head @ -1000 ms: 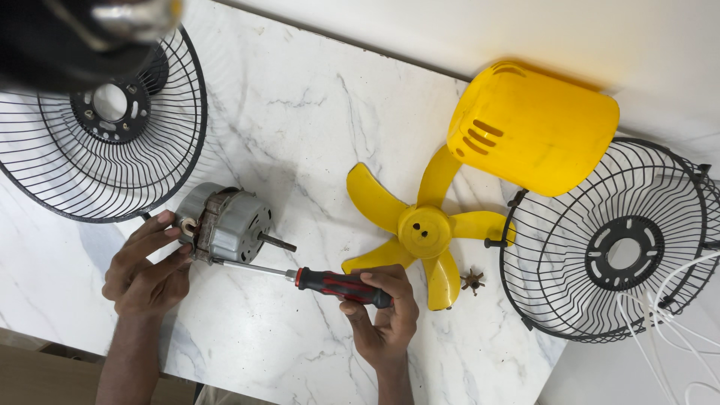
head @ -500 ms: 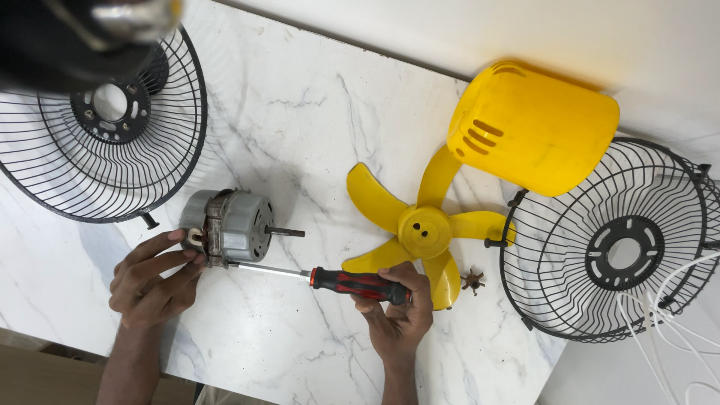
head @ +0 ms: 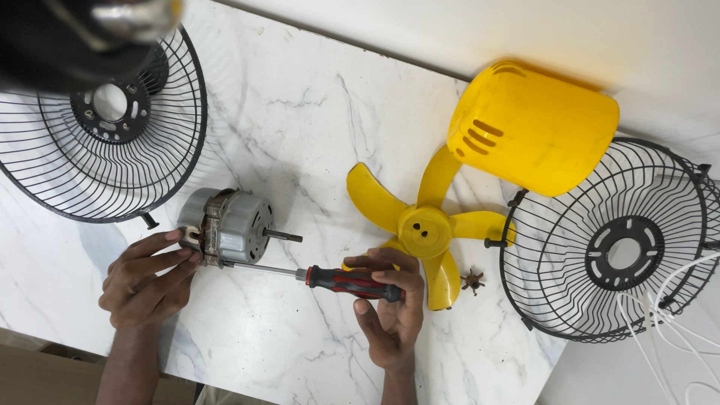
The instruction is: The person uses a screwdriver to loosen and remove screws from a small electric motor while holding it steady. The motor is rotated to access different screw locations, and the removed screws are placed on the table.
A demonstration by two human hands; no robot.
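Note:
A grey fan motor [head: 229, 225] lies on its side on the white marble table [head: 300, 120], shaft pointing right. My left hand [head: 146, 277] steadies the motor's left end with its fingertips. My right hand [head: 386, 304] grips the red and black handle of a screwdriver [head: 330, 280]; the metal shank runs left, and its tip meets the lower edge of the motor. The yellow fan blade [head: 424, 229] lies just right of and above my right hand.
A black wire fan guard [head: 105, 127] lies at the upper left, another guard [head: 615, 240] at the right. A yellow motor cover [head: 536, 127] rests at the top right. A small brown nut [head: 472, 280] sits near the blade. White cables [head: 667, 330] trail at the right edge.
The screwdriver and my right hand have shifted slightly right along the table. The motor has turned a little under my left hand, which still holds its left end.

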